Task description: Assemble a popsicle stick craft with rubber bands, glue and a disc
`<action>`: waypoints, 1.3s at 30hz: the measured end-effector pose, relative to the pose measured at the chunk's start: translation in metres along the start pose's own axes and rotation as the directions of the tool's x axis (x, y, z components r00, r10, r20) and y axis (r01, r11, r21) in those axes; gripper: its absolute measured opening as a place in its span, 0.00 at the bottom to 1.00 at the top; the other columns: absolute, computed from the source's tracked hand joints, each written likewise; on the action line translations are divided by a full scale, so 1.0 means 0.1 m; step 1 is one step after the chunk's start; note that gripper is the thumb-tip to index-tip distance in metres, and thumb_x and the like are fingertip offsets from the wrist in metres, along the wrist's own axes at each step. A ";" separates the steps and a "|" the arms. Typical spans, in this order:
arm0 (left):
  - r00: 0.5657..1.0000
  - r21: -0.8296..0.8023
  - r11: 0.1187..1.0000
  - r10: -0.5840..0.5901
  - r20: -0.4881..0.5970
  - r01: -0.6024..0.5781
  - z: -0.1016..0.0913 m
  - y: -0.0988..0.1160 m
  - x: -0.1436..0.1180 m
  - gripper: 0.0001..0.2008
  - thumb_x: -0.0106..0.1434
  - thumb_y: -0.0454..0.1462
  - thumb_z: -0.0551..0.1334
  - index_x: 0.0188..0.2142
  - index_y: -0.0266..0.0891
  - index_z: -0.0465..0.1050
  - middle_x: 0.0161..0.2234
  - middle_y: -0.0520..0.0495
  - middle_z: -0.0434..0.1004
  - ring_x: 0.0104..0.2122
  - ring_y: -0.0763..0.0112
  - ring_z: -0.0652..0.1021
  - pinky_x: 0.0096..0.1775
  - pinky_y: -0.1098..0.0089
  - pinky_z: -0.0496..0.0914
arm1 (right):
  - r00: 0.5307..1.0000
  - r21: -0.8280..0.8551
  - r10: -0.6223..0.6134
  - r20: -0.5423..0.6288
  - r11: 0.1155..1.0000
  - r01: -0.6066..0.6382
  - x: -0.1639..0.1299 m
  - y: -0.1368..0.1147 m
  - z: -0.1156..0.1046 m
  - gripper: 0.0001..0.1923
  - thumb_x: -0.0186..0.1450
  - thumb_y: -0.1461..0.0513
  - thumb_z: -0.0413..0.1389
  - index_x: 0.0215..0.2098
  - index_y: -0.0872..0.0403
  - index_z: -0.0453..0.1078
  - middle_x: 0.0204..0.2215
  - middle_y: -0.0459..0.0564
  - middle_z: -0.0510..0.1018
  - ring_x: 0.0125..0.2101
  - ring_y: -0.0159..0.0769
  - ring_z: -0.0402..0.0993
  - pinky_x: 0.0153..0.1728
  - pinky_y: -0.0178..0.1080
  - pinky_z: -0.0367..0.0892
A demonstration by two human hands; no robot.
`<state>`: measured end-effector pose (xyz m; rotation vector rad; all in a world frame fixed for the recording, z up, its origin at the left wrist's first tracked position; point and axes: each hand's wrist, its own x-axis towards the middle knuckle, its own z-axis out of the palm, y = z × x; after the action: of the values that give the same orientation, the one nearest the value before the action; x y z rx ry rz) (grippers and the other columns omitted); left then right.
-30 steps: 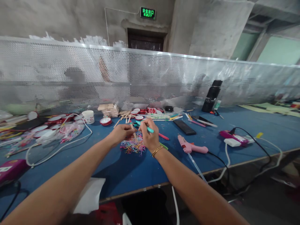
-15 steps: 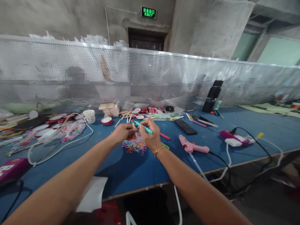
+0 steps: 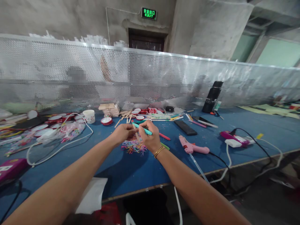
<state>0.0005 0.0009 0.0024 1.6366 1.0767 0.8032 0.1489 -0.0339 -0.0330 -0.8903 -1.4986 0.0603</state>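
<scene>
My left hand is closed on a flat wooden craft stick, held tilted, with a reddish mark at its upper end. My right hand grips a turquoise marker pen whose front end points at the stick. Whether the tip touches the wood I cannot tell. Under both hands lies a heap of multicoloured string loops on the blue tabletop. Just beyond my right hand lies a red marker, and a green item is partly hidden by my wrist.
A pink glue gun with its cord lies to the right, near a black phone and a purple power strip. Toward the back stand a paper cup, stacked wooden sticks and a black bottle. A perforated metal screen borders the table.
My right hand and the marker have shifted very slightly against the stick. My left hand holds the stick in nearly the same place.
</scene>
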 end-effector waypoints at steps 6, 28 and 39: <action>1.000 0.012 1.000 -0.005 -0.024 0.006 -0.01 0.00 0.01 0.20 0.45 0.48 0.73 0.25 0.36 0.70 0.19 0.50 0.74 0.22 0.72 0.75 0.27 0.72 0.68 | 0.999 -0.002 0.017 -0.034 1.000 -0.017 0.01 0.02 -0.01 0.05 0.64 0.61 0.52 0.30 0.52 0.67 0.25 0.45 0.74 0.27 0.33 0.70 0.33 0.35 0.64; 1.000 0.022 1.000 0.005 -0.024 -0.005 -0.01 0.00 -0.04 0.19 0.47 0.48 0.72 0.25 0.36 0.70 0.21 0.48 0.75 0.24 0.71 0.77 0.27 0.73 0.66 | 0.999 -0.006 0.035 -0.009 0.999 -0.035 -0.01 -0.01 0.01 0.05 0.64 0.60 0.52 0.31 0.52 0.67 0.26 0.45 0.75 0.28 0.33 0.71 0.33 0.36 0.65; 1.000 0.033 0.999 0.004 -0.030 -0.003 0.00 -0.02 -0.05 0.20 0.48 0.48 0.72 0.23 0.37 0.67 0.19 0.49 0.74 0.21 0.72 0.75 0.24 0.74 0.63 | 0.999 -0.002 0.039 0.006 0.999 -0.039 -0.04 -0.02 0.01 0.06 0.64 0.60 0.53 0.30 0.53 0.67 0.24 0.45 0.74 0.26 0.33 0.71 0.31 0.35 0.63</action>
<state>-0.0019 -0.0033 0.0008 1.6590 1.1139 0.8178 0.1471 -0.0369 -0.0353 -0.9222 -1.4874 0.0902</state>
